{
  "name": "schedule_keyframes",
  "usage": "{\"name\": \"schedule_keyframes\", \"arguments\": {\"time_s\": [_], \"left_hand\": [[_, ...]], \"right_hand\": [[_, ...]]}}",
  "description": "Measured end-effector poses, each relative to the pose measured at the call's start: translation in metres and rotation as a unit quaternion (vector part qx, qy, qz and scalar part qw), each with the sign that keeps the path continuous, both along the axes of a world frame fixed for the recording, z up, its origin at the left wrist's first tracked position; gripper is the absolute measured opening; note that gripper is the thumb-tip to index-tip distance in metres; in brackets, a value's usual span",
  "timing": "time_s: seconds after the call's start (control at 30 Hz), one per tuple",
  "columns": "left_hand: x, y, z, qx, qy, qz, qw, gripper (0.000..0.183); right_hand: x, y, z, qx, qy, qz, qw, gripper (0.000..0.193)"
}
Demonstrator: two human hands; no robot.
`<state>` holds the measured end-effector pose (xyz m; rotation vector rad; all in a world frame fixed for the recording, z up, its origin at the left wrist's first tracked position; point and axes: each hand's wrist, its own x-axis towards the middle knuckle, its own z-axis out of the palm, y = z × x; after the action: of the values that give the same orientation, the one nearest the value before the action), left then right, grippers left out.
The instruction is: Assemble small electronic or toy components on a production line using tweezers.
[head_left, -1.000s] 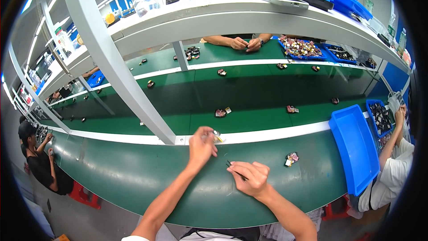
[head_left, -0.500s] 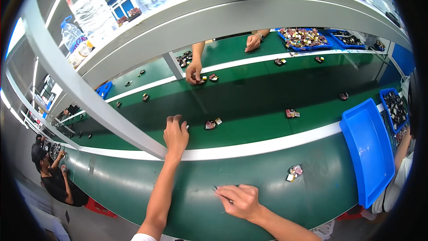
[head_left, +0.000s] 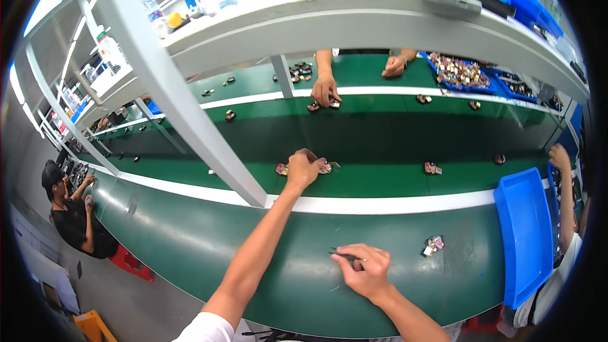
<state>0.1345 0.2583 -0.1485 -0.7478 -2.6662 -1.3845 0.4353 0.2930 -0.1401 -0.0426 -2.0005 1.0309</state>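
Observation:
My left hand reaches over the green belt, its fingers curled downward. Their tips are hidden, so what they grip does not show. By the thumb side, against the hand, is a small black-and-reddish electronic part with a pale tag. A similar part lies just left of the hand. Over the near green worktop, my right hand is closed around thin dark tweezers, tips pointing left. Another small part with white and reddish pieces rests on the worktop to the right of that hand.
A blue tray stands at the right end of the worktop. A grey post and shelf cross in front. Across the belt, a co-worker's hand handles small parts. Other people sit left and right. Filled trays stand far right.
My left hand has moved right along the belt to the small parts; one now shows on its left side. My right hand keeps hold of the tweezers. The whole view has shifted.

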Motion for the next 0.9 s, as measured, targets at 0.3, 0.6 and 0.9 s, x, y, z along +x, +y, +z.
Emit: {"name": "schedule_keyframes", "arguments": {"time_s": [0.3,0.6,0.9], "left_hand": [[0.136,-0.077,0.045,0.118,-0.213,-0.138,0.960,0.017],[0.179,-0.106,0.007,0.224,-0.286,-0.193,0.911,0.011],[0.177,-0.113,-0.004,0.200,-0.189,-0.210,0.938,0.009]], "right_hand": [[0.001,0.036,0.008,-0.374,-0.088,0.024,0.923,0.014],[0.008,0.034,0.012,-0.354,-0.119,0.091,0.923,0.018],[0.002,0.015,-0.002,-0.216,-0.156,0.069,0.961,0.019]]}}
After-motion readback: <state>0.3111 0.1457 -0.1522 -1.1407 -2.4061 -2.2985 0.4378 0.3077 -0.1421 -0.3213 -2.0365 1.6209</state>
